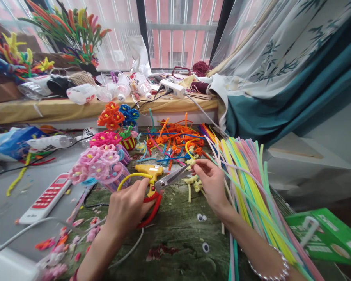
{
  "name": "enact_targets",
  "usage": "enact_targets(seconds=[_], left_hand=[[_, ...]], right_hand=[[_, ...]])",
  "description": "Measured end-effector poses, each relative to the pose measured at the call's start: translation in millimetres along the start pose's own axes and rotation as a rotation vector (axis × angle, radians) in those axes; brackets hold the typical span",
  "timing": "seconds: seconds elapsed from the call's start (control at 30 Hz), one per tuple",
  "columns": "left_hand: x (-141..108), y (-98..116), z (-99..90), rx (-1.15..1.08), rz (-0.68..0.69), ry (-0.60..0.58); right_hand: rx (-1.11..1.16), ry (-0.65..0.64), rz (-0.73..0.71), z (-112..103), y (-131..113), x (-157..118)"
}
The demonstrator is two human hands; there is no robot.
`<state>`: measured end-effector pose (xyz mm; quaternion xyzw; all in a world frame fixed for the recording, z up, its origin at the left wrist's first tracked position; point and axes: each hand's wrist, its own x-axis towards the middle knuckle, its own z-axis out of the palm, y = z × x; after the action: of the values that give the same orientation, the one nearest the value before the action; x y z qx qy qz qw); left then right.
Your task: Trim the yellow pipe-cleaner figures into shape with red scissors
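Observation:
My left hand (128,203) grips red-handled scissors (172,177), their blades pointing right toward the fingers of my right hand. At the blade tips, my right hand (210,179) pinches a small pale yellow pipe-cleaner piece (190,162). Whether the blades touch it I cannot tell. Just beyond the scissors lies a yellow glue gun (148,170), partly covered by them. More pale yellow pipe-cleaner pieces (196,185) rest on the table below my right fingers. Orange pipe-cleaner pieces (178,134) are scattered behind.
A bundle of long pastel pipe cleaners (248,179) lies under and beside my right forearm. Pink pipe-cleaner flowers (95,162) stand left of the glue gun. Googly eyes (205,247) lie in front. A white and red remote-like device (48,199) and a green box (327,234) flank the workspace.

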<state>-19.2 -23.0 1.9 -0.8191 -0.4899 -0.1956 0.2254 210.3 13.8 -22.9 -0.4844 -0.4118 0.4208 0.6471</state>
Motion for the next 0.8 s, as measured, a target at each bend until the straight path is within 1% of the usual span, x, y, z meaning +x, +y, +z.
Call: enact_targets(seconds=[0.1, 0.23, 0.33, 0.5, 0.6, 0.67, 0.8], left_hand=[[-0.7, 1.9, 0.5, 0.017, 0.032, 0.0], [-1.5, 0.9, 1.3, 0.01, 0.048, -0.053], [-0.9, -0.7, 1.4, -0.005, 0.018, -0.143], [1.6, -2.3, 0.8, -0.057, -0.049, -0.352], [2.5, -3.2, 0.8, -0.075, -0.088, -0.43], [2.6, -3.7, 1.6, -0.081, -0.098, -0.444], [1.5, -4.1, 4.8, -0.097, -0.092, -0.409]], right_hand=[[-0.043, 0.031, -0.022, 0.3, -1.8, -1.5], [-0.105, 0.046, -0.063, 0.2, -2.4, -3.0], [-0.134, 0.047, -0.085, 0.2, -1.2, -3.9], [-0.12, 0.03, -0.115, 1.1, -0.5, -5.6], [-0.096, 0.015, -0.132, 1.6, -0.5, -6.1], [-0.082, 0.011, -0.147, 1.8, -0.4, -6.2], [-0.056, -0.003, -0.192, 2.0, -0.4, -6.2]])
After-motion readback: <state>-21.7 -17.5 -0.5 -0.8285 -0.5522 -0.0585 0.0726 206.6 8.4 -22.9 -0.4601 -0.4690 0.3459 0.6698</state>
